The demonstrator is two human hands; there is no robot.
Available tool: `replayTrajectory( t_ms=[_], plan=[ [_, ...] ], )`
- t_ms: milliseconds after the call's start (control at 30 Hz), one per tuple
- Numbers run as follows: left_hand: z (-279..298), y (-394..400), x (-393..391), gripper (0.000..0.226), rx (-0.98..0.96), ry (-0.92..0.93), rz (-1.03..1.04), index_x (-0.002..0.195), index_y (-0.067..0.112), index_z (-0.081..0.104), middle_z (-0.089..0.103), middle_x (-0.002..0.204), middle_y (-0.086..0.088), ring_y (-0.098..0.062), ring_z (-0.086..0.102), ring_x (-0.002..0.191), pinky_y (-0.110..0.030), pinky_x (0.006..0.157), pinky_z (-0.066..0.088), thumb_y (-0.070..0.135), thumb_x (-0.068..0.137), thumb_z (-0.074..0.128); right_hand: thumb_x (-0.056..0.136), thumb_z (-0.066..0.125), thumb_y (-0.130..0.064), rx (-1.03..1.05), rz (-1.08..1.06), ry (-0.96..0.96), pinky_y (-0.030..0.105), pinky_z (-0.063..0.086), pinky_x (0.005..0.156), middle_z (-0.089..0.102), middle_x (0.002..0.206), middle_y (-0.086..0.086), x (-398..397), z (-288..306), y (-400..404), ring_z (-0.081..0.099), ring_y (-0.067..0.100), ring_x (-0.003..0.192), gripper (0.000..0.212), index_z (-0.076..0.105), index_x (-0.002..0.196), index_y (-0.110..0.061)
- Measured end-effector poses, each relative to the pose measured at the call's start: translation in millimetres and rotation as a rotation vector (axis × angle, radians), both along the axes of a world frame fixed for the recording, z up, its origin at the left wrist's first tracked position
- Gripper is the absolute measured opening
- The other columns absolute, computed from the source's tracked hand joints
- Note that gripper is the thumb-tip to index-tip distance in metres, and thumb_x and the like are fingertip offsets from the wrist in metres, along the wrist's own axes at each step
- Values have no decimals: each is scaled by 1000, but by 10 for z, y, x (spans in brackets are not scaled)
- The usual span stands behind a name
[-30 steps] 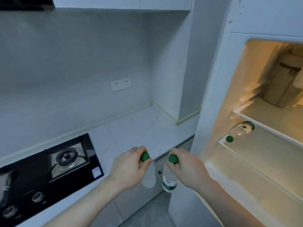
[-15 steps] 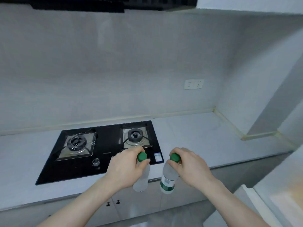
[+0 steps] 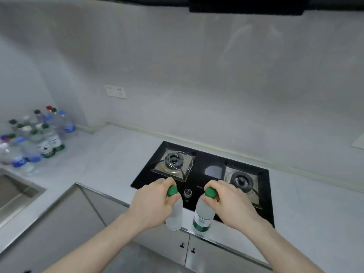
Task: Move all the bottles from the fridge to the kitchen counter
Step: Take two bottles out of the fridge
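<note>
My left hand (image 3: 152, 203) grips a clear bottle (image 3: 175, 215) with a green cap by its neck. My right hand (image 3: 231, 203) holds a second green-capped bottle (image 3: 202, 214) with a green and white label the same way. Both bottles hang upright in the air in front of the counter's front edge, by the hob. Several bottles (image 3: 33, 137) with green, blue, red and white caps stand grouped on the grey kitchen counter (image 3: 110, 152) at the far left corner. The fridge is out of view.
A black two-burner gas hob (image 3: 202, 170) is set into the counter right behind my hands. A steel sink (image 3: 13, 192) lies at the left edge. Grey cabinet doors (image 3: 187, 247) run below, a range hood (image 3: 246, 5) hangs above, and a wall socket (image 3: 115, 91) sits on the wall.
The view has swung left from the open fridge past the hob, bringing the corner bottle group and sink into sight. Both hands keep the same hold on their bottles.
</note>
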State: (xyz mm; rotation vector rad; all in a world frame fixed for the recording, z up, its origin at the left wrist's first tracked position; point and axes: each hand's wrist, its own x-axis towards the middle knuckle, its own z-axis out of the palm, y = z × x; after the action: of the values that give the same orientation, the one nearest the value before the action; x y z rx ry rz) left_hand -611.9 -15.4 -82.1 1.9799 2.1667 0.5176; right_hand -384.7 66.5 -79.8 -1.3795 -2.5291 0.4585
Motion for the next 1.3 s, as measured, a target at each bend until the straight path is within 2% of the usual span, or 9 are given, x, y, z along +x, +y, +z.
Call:
replayTrajectory(
  t_ms=[100,200,400,567,700,867,1133,1300],
  plan=[
    [-14,39,-325,20,18,23,127,107,39,47,55,94,15,-12,56,78,-31,71,47,56,97,48,97,53,-60,1,106,12,30,48,72,55,93,-16,-435,8,306,57,9,83,20,53,105,-41],
    [-3,22,-594,20,13,18,221,107,37,47,56,96,14,-16,58,81,-35,75,51,54,98,48,98,54,-59,8,213,14,27,40,67,55,93,-16,-833,50,505,56,8,82,20,54,104,-39],
    [29,-209,-1198,18,28,6,438,100,38,42,56,92,13,-16,58,80,-33,67,47,54,97,48,97,53,-57,-9,416,2,34,50,79,54,95,-17,-1720,109,700,58,11,88,20,55,106,-40],
    [25,-429,-1761,20,38,32,534,103,37,46,58,94,13,-18,61,83,-36,70,50,55,97,50,97,52,-58,-4,545,-21,38,50,81,57,99,-14,-2502,105,702,59,16,90,22,53,102,-37],
    [-32,-590,-2374,19,10,38,588,102,38,45,58,95,14,-17,60,84,-35,71,50,56,97,48,99,53,-54,-12,614,-26,34,45,78,59,101,-14,-3221,90,609,55,14,93,19,54,102,-35],
    [-29,-704,-3156,18,-11,42,599,96,39,38,57,91,12,-18,59,80,-36,68,51,54,97,48,98,53,-53,-36,624,-40,33,46,78,59,101,-15,-4034,25,509,56,14,92,16,52,99,-37],
    [174,-612,-4231,17,-56,73,576,101,33,46,57,98,10,-19,53,77,-32,65,42,49,101,48,97,55,-53,-54,530,-4,35,50,81,60,100,-14,-5037,39,546,59,16,91,16,54,99,-38],
    [142,-349,-4805,19,-96,64,568,106,30,49,59,102,9,-19,56,80,-30,63,39,48,102,48,97,56,-52,-47,487,-19,36,50,81,60,102,-13,-5545,65,775,59,18,91,16,56,101,-37]
  ],
)
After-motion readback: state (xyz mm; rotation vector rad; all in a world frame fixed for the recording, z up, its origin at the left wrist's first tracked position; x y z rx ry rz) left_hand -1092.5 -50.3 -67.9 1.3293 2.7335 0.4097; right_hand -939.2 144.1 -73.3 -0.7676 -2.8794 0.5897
